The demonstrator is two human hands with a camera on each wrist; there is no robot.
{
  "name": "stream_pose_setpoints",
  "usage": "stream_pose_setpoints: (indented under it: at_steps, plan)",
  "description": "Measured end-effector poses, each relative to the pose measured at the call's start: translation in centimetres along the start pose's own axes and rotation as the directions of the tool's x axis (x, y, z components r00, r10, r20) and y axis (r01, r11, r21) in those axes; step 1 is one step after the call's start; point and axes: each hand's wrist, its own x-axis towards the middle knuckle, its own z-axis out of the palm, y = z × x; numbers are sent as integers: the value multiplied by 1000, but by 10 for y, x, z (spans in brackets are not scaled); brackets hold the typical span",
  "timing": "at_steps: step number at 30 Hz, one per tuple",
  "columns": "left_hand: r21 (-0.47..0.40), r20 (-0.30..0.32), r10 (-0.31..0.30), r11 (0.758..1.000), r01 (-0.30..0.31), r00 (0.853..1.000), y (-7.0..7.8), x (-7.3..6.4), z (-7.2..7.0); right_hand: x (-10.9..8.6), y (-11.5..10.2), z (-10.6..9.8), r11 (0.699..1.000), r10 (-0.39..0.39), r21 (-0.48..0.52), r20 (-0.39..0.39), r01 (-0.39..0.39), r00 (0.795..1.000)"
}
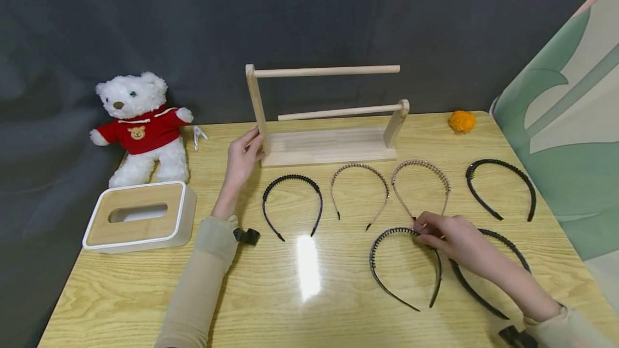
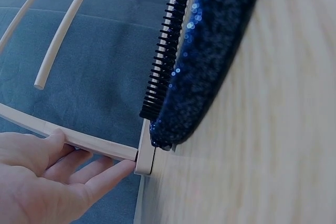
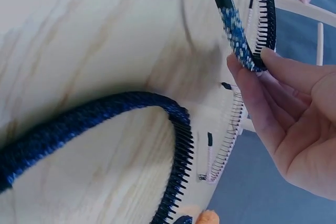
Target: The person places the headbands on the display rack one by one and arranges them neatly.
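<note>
My left hand [image 1: 242, 159] grips the left upright [image 1: 256, 103] of a pale wooden two-bar rack [image 1: 329, 146]; in the left wrist view its thumb and fingers lie on either side of that upright [image 2: 89, 142]. With thumb and fingers, my right hand [image 1: 454, 240] pinches the top of a dark toothed headband [image 1: 372, 259], whose glitter [image 3: 239, 38] shows in the right wrist view. Close under the right wrist is another dark headband [image 1: 476, 293]. A black headband [image 1: 292, 177] is near the left forearm. Two pinkish headbands, one left [image 1: 360, 165] and one right [image 1: 423, 162], lie before the rack.
Another black headband [image 1: 505, 162] lies at the right of the wooden table [image 1: 271, 294]. An orange flower-like ball [image 1: 462, 121] sits at the back right. To the left are a white teddy bear in a red top [image 1: 155, 138], a tissue box [image 1: 140, 219] and a white clip [image 1: 197, 136].
</note>
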Motion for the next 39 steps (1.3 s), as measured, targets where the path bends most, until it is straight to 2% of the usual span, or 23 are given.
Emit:
stream_pose_setpoints:
  at_steps: [8, 12, 20, 30, 39]
  plan:
    - [0, 3, -4, 1000, 4, 1000, 0, 1, 0, -4, -1, -14, 991, 56, 117, 55, -62, 997]
    - [7, 1, 4, 1000, -4, 1000, 0, 0, 0, -7, 0, -20, 988, 31, 149, 21, -34, 999]
    - [-2, -1, 4, 1000, -4, 1000, 1, -1, 0, -11, 0, -30, 991, -21, 133, -71, 31, 997]
    - [12, -1, 4, 1000, -4, 1000, 0, -1, -1, -12, -7, -45, 981, 87, 179, -84, -71, 993]
    - [12, -14, 10, 1000, -10, 1000, 2, -1, 1, -10, -12, -52, 985, 79, 164, -139, -56, 987]
